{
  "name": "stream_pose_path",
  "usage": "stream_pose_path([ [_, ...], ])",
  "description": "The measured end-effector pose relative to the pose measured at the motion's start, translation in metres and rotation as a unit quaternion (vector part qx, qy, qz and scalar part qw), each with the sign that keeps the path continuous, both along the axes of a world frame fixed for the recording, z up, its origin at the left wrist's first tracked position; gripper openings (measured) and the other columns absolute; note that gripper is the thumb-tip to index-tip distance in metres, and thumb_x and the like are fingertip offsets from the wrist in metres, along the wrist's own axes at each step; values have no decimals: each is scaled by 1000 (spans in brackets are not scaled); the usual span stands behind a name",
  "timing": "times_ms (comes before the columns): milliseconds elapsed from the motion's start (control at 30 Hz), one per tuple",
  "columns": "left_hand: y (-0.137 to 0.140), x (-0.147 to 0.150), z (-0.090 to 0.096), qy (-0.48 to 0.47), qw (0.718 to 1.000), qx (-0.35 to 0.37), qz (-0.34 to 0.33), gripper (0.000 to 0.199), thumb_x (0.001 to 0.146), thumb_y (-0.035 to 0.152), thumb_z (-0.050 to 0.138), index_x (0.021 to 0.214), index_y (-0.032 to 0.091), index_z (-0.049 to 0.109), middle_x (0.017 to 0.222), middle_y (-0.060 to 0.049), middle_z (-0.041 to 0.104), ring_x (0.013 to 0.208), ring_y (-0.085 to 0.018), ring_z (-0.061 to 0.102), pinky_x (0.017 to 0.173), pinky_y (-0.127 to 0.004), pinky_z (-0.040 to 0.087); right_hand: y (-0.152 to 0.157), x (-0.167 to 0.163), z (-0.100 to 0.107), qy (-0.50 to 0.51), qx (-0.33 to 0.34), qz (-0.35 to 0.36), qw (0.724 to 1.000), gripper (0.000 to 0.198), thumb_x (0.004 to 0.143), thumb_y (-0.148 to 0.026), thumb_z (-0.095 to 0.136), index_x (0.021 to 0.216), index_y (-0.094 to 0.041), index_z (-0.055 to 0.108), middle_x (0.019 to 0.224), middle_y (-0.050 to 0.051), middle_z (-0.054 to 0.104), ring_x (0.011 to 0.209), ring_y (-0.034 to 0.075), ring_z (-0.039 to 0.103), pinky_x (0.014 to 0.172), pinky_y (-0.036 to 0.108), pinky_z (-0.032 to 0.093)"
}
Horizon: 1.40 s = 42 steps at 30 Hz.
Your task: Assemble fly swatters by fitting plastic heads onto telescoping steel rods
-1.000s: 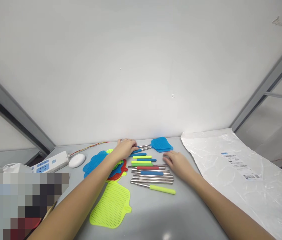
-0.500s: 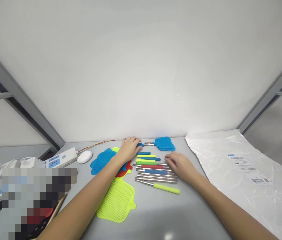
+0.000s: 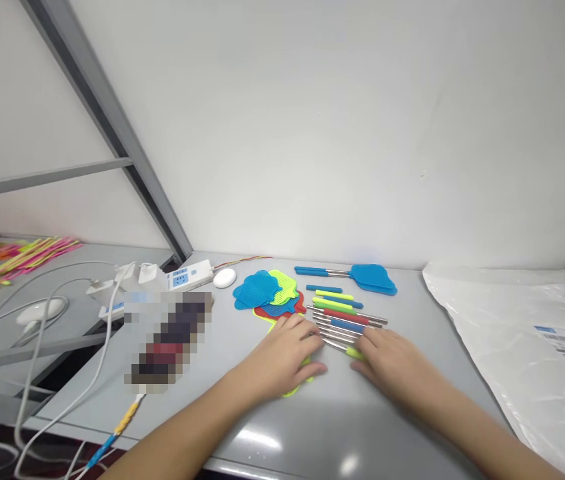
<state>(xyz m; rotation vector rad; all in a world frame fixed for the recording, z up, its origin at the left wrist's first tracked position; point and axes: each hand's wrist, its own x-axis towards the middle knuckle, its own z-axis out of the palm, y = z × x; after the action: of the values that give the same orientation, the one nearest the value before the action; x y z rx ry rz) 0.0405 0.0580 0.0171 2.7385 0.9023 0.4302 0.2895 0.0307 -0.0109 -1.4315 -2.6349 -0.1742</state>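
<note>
My left hand (image 3: pixel 289 353) rests over a yellow-green mesh fly swatter head, fingers and thumb apart; most of that head is hidden under the palm. The fingers of my right hand (image 3: pixel 387 360) close round the end of a yellow-green handle (image 3: pixel 353 353) on a metal rod. Beyond it lie several metal rods with handles, including a red handle (image 3: pixel 345 316) and a blue handle (image 3: pixel 346 325). More swatter heads overlap behind my left hand, with a blue head (image 3: pixel 257 290) on top. Farther back lie blue fly swatters (image 3: pixel 373 278) with their rods attached.
A white plastic bag (image 3: pixel 507 333) covers the right side of the grey table (image 3: pixel 402 427). At left are a power strip (image 3: pixel 192 275), a round white object (image 3: pixel 225 277), white cables and a pixelated area. Pink and yellow sticks (image 3: pixel 47 257) lie on the far-left surface.
My left hand has come back from the blue swatters to the near yellow-green head. My right hand has moved onto the yellow-green handle. The view has turned left.
</note>
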Motion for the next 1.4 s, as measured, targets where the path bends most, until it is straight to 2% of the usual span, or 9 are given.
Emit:
stream_pose_path([
  [233, 6, 7, -19, 32, 996, 76, 29, 18, 95, 37, 49, 93, 21, 57, 91, -4, 62, 92, -21, 50, 76, -34, 30, -7, -13, 0, 7, 36, 14, 999, 25, 97, -31, 38, 83, -19, 56, 83, 8, 59, 74, 23, 54, 66, 38, 41],
  [367, 9, 3, -22, 20, 993, 107, 44, 26, 99, 29, 37, 81, 18, 52, 77, -2, 59, 76, -17, 48, 69, -33, 25, -10, 1, 29, 157, -45, -26, 986, 26, 99, -38, 35, 91, -20, 52, 87, 7, 59, 74, 21, 53, 68, 38, 43],
  [433, 9, 3, -18, 7, 992, 111, 52, 28, 99, 28, 35, 79, 18, 50, 74, -2, 57, 72, -17, 47, 67, -33, 24, -10, 10, 42, 291, -113, -51, 949, 32, 97, -50, 35, 104, -22, 49, 96, 7, 58, 83, 22, 54, 72, 38, 45],
  [600, 2, 7, -14, -10, 994, 106, 28, 26, 98, 24, 34, 78, 18, 50, 69, -1, 56, 66, -16, 43, 65, -32, 23, -4, 8, 41, 564, -205, 39, 799, 69, 85, -76, 11, 131, -29, 33, 117, 8, 46, 101, 23, 54, 96, 45, 42],
  [800, -5, 12, -22, -37, 995, 89, 20, 25, 96, 20, 34, 75, 18, 47, 63, 0, 54, 58, -15, 40, 64, -31, 24, 4, -4, 28, 639, -200, 57, 740, 76, 79, -83, 17, 132, -31, 32, 113, 8, 41, 100, 24, 51, 96, 44, 42],
  [933, 0, 9, -19, -30, 994, 103, 21, 25, 96, 21, 36, 74, 18, 48, 63, 0, 54, 58, -15, 41, 64, -31, 23, 4, -2, 32, 609, -195, 57, 766, 72, 81, -81, 20, 130, -29, 34, 112, 7, 43, 97, 22, 51, 94, 42, 42],
  [1167, 19, -8, -4, -47, 993, 94, 52, 17, 96, 31, 44, 94, 21, 58, 77, -1, 61, 73, -17, 50, 69, -33, 25, 2, -4, 29, 319, -221, 3, 922, 29, 95, -49, 43, 110, -27, 53, 95, 2, 62, 83, 18, 56, 76, 33, 43],
  [1267, 22, -15, -1, -85, 992, 51, 74, 19, 93, 39, 52, 100, 22, 58, 82, 0, 64, 75, -17, 52, 75, -34, 29, 1, -5, 22, 267, -192, 10, 944, 27, 97, -43, 40, 109, -26, 56, 99, 4, 66, 87, 19, 58, 77, 33, 43],
  [1400, 22, -24, 2, -101, 986, 4, 131, 28, 90, 47, 53, 85, 20, 54, 75, 1, 61, 69, -16, 50, 69, -31, 33, 4, 0, 10, 256, -132, 22, 957, 25, 98, -37, 39, 111, -24, 56, 101, 5, 67, 90, 20, 59, 79, 32, 43],
])
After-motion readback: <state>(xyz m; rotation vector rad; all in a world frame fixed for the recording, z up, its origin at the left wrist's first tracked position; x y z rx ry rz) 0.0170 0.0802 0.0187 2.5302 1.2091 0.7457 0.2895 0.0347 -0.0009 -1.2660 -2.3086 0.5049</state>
